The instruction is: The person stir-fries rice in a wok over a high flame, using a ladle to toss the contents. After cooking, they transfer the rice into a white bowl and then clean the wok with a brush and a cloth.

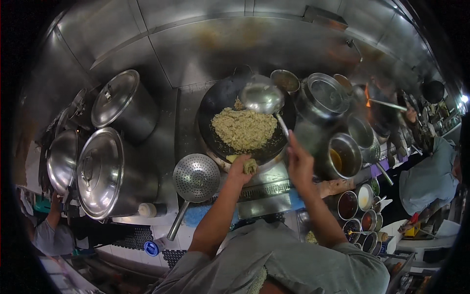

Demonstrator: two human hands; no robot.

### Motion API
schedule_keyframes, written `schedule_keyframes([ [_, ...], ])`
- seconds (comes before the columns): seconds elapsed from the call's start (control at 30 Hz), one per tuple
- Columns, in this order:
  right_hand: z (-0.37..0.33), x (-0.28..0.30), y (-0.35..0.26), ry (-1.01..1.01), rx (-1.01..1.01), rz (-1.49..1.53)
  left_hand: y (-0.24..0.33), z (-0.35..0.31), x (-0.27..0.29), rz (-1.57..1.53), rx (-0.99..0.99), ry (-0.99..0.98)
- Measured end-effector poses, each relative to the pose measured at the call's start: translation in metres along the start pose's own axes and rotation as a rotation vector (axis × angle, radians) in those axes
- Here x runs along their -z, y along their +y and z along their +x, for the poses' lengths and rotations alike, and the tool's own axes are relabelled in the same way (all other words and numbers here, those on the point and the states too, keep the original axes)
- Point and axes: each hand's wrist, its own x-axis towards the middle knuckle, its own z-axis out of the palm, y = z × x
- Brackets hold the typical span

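Left hand [239, 170] curled around cloth [250, 167] at near edge of wok [208, 105], right hand [300, 165] wrapped round ladle handle [282, 125]

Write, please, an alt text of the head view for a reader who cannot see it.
A person's left hand holds a cloth at the near rim of a black wok of what looks like fried rice, while the right hand holds a ladle over it. Left of the wok are a perforated strainer and two lidded stockpots; right, more metal pots.
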Motion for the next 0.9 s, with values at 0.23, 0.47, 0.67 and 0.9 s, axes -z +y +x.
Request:
schedule_keyframes([
  [0.23, -0.011, -0.001, -0.023, -0.49, -0.204, -0.264, -0.051, 0.0, 0.035, 0.407, -0.467, -0.128],
  [0.47, -0.003, 0.124, -0.093, -0.611, -0.319, -0.196, -0.054, -0.105, -0.005, 0.0, -0.151, -0.026],
  [0.67, -0.011, -0.04, 0.01, -0.336, -0.367, -0.302, -0.081, -0.045, 0.059, 0.177, -0.16, -0.169],
  [0.9, -0.014, 0.033, -0.049, -0.336, -0.34, -0.126, -0.045, -0.084, 0.021, 0.062, -0.127, -0.131],
])
